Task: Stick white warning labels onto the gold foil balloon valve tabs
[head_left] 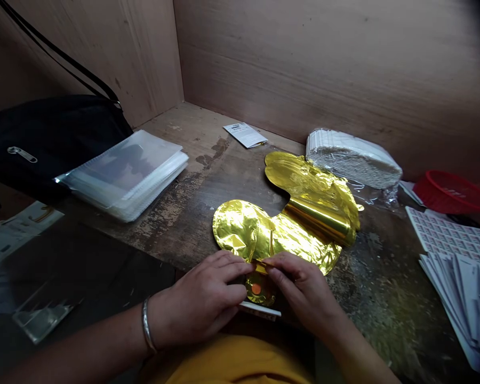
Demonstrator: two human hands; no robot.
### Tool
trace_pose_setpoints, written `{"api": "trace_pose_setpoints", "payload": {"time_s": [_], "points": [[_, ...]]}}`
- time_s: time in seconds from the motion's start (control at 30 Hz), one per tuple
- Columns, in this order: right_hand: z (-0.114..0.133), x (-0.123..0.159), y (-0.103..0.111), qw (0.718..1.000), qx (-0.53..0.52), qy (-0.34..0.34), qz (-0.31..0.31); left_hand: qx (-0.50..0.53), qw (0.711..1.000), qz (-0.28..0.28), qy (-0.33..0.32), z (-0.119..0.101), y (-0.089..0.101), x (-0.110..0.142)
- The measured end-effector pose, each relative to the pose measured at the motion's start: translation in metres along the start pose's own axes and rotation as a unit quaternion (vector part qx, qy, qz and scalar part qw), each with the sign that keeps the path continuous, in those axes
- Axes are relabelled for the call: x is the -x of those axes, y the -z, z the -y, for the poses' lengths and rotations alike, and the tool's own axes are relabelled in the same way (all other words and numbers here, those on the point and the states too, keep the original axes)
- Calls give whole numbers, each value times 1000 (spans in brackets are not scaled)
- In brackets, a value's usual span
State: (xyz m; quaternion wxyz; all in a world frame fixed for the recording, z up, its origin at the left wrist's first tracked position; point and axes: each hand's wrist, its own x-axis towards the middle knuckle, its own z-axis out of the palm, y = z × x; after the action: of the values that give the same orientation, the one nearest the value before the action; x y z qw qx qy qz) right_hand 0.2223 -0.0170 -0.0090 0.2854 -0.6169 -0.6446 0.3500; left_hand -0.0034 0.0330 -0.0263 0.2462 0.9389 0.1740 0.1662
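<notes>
A flat, shiny gold foil balloon (pixel 304 234) with rounded lobes lies on the worn wooden table, its middle bent over in a smooth fold. My left hand (pixel 208 293), with a silver bangle at the wrist, grips the balloon's near end between thumb and fingers. My right hand (pixel 304 282) pinches the same end from the other side, and the fingertips of both hands nearly meet there. Just below them, a small foil flap bears an orange round spot (pixel 256 288). Under the flap, a white strip-like edge (pixel 260 309) shows at the table's front.
On the left sit a stack of clear plastic sleeves (pixel 132 170) and a black bag (pixel 48 138). Toward the back are a folded printed card (pixel 246 135) and a plastic-wrapped white bundle (pixel 352 157). A red basket (pixel 452 192), sticker sheets (pixel 452 234) and white papers (pixel 460 298) occupy the right.
</notes>
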Motion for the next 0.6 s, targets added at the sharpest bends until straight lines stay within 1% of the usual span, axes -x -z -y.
{"api": "trace_pose_setpoints", "payload": {"time_s": [0.13, 0.23, 0.33, 0.47, 0.6], "points": [[-3, -2, -6, 999, -6, -21, -42, 2, 1000, -13, 1, -5, 3, 5], [-6, -2, -9, 995, -34, -66, -61, -6, 999, -29, 16, -9, 6, 9], [-6, -5, -8, 993, -62, -96, -42, -18, 999, -38, 17, -12, 8, 9], [-3, -12, -3, 994, -77, -77, -12, -34, 999, -34, 0, -14, 8, 3], [-3, -18, 2, 987, -123, -103, 5, -47, 998, -45, -10, -12, 1, 1]]}}
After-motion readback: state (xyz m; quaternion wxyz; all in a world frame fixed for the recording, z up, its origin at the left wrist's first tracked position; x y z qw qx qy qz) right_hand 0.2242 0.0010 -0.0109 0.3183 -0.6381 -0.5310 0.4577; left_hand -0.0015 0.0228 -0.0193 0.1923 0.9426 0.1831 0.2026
